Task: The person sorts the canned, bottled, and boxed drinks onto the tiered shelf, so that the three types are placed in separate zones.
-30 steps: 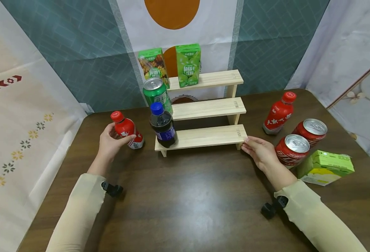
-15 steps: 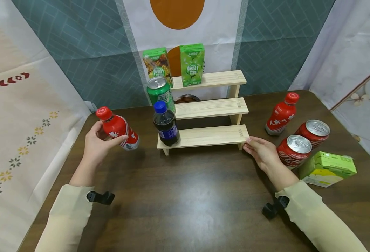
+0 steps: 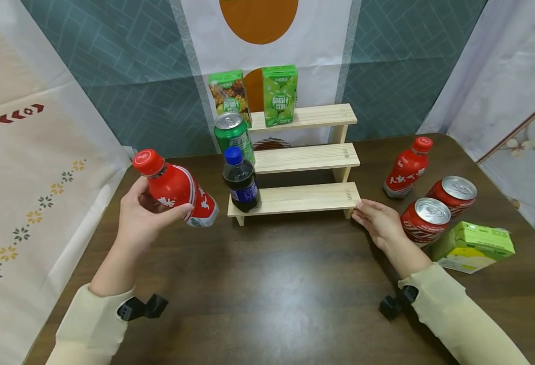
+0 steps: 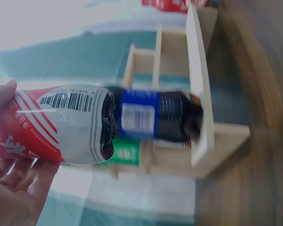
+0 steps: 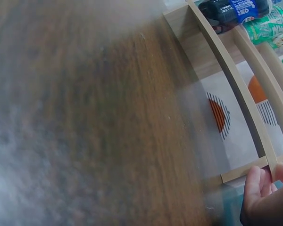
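Note:
My left hand (image 3: pixel 142 218) grips a red bottle (image 3: pixel 176 190) with a red cap, tilted and raised above the table, left of a three-tier wooden shelf (image 3: pixel 301 196). In the left wrist view the thumb and fingers wrap the bottle (image 4: pixel 52 125), its barcode showing. The right hand (image 3: pixel 379 223) pinches the right end of the lowest tier; in the right wrist view its thumb and fingers (image 5: pixel 253 188) hold that corner. On the lowest tier's left end stands a dark drink bottle (image 3: pixel 242 185) with a blue cap. Behind it, a green can (image 3: pixel 234 133) sits on the middle tier.
Two green juice boxes (image 3: pixel 280 96) stand on the top tier. Right of the shelf are another red bottle (image 3: pixel 406 168), two red cans (image 3: pixel 426 219) and a yellow-green carton (image 3: pixel 474 246) on its side. A patterned cloth (image 3: pixel 158 76) hangs behind the brown table (image 3: pixel 267 304).
My left hand has lifted the red bottle off the table, toward me and slightly left, tilting it more. The right hand keeps its hold on the shelf.

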### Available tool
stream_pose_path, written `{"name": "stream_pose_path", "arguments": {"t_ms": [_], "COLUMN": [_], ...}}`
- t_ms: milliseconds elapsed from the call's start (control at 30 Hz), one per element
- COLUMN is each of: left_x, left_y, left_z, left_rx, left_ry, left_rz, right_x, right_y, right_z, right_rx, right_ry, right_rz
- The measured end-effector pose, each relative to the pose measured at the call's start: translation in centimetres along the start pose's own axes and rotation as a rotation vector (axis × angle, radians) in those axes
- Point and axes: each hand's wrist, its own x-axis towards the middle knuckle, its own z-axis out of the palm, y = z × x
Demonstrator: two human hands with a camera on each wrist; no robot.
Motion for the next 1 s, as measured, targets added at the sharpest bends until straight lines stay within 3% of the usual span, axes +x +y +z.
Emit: {"name": "stream_pose_path", "arguments": {"t_ms": [233, 433, 733, 1000], "left_x": [0.0, 0.4, 1.2, 1.9], "left_y": [2.1, 3.0, 2.6, 1.6], "left_z": [2.8, 5.8, 10.2, 13.2], "left_rx": [0.027, 0.033, 0.006, 0.000], "left_ry": [-0.094, -0.195, -0.305, -0.326], "left_rz": [0.106, 0.105, 0.097, 0.060], "right_x": [0.2, 0.2, -0.1, -0.1], "right_y": [0.0, 0.0, 0.0, 0.1], "right_z": [0.3, 0.4, 0.3, 0.3], "right_rx": [-0.012, -0.036, -0.043, -0.072], "right_ry": [0.005, 0.026, 0.031, 0.036], "right_rz": [-0.009, -0.008, -0.001, 0.019]}}
